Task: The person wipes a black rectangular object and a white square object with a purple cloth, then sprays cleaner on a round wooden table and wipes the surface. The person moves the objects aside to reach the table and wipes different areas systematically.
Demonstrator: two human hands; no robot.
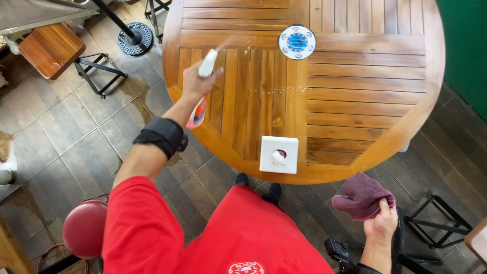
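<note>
Over wooden table (355, 91), left hand (195, 83) outstretched

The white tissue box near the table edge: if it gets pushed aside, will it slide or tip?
The white tissue box sits low and flat on the slatted round table, so it would probably slide rather than tip. It looks light, likely shifting easily. It rests close to the near rim, so a push toward the person could send it off.

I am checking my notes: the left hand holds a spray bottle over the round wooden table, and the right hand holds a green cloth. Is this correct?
Not quite. The head view shows the cloth in the right hand is dull purple, not green. The rest stands: the left hand holds a spray bottle over the round wooden table.
</note>
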